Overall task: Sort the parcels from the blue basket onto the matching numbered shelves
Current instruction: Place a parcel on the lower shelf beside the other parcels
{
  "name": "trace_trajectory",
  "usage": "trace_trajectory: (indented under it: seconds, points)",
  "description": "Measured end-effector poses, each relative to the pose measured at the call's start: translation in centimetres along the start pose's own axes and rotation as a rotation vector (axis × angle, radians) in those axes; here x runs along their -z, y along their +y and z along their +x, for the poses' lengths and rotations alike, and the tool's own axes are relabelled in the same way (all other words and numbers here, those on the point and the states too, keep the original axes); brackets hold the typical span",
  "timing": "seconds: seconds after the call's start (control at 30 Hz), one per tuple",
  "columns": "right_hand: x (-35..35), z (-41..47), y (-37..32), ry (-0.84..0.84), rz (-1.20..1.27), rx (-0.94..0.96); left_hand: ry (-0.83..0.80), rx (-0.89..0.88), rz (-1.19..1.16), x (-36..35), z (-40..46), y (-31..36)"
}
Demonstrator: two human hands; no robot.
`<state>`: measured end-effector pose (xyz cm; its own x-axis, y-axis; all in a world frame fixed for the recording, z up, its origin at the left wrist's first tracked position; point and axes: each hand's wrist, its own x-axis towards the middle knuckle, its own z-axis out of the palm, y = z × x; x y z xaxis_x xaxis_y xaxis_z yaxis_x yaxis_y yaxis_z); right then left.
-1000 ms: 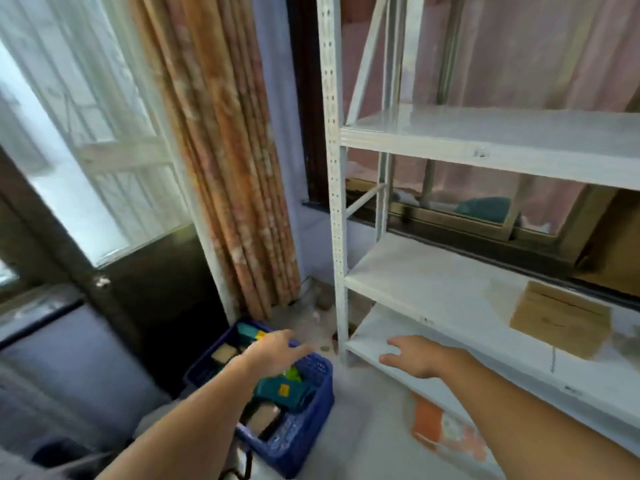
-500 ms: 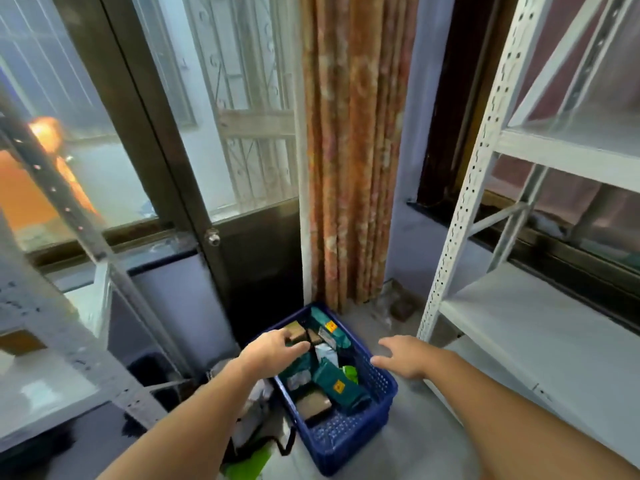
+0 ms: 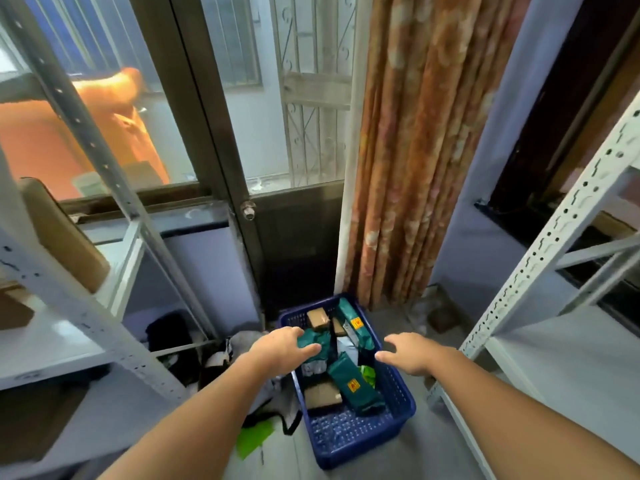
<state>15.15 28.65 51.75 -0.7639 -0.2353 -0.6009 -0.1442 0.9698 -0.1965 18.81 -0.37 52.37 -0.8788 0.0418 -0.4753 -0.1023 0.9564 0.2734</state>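
Observation:
The blue basket [image 3: 360, 441] stands on the floor between two white racks. Inside lie several parcels: a dark green one with a yellow label [image 3: 355, 388], another green one [image 3: 355, 327] at the back, a brown box [image 3: 318, 318] and a second brown box [image 3: 322, 396]. My left hand [image 3: 282, 348] hovers over the basket's left side, fingers relaxed above a green parcel [image 3: 317, 342], holding nothing. My right hand [image 3: 408, 353] reaches over the basket's right rim, fingers loose and empty.
A white metal rack [image 3: 540, 271] rises on the right, another white rack [image 3: 86, 306] with a brown cardboard box [image 3: 65, 237] on the left. Behind the basket are a dark door, an orange curtain [image 3: 415, 150], bags and a green scrap [image 3: 252, 441] on the floor.
The view has swung left and down from the right rack to the basket. Both hands have come closer to the basket and now hang over its parcels.

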Motion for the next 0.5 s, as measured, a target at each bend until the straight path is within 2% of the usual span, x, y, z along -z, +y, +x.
trace_trajectory:
  seconds: [0.27,0.5]
  points:
    - [0.8,7.1,0.5,-0.063,0.034,-0.021,-0.071,0.028,-0.027,1.2,7.8,-1.9]
    - [0.5,11.6,1.5,-0.104,0.117,-0.129,-0.170,-0.068,0.042,2.9,15.3,-2.2]
